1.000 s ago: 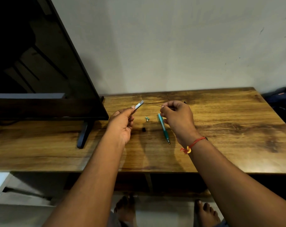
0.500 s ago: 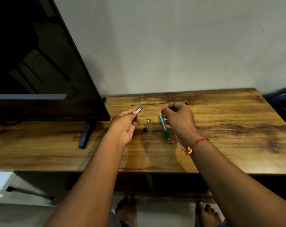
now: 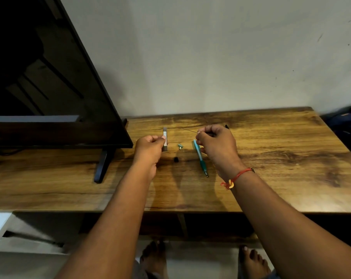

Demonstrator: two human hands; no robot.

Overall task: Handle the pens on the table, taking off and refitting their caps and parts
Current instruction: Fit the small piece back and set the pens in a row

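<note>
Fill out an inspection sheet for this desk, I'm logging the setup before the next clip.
Surface: wooden table, grain-patterned, dry.
Job's things: teal pen lying flat; grey pen barrel upright in left hand; thin refill pinched in right hand.
Clutter: small teal part and black cap loose between the hands.
Hands: both closed on parts, above the table.
Cables: nothing seen.
Surroundings: television on its stand at left, plain wall behind, dark bag at right edge.
</note>
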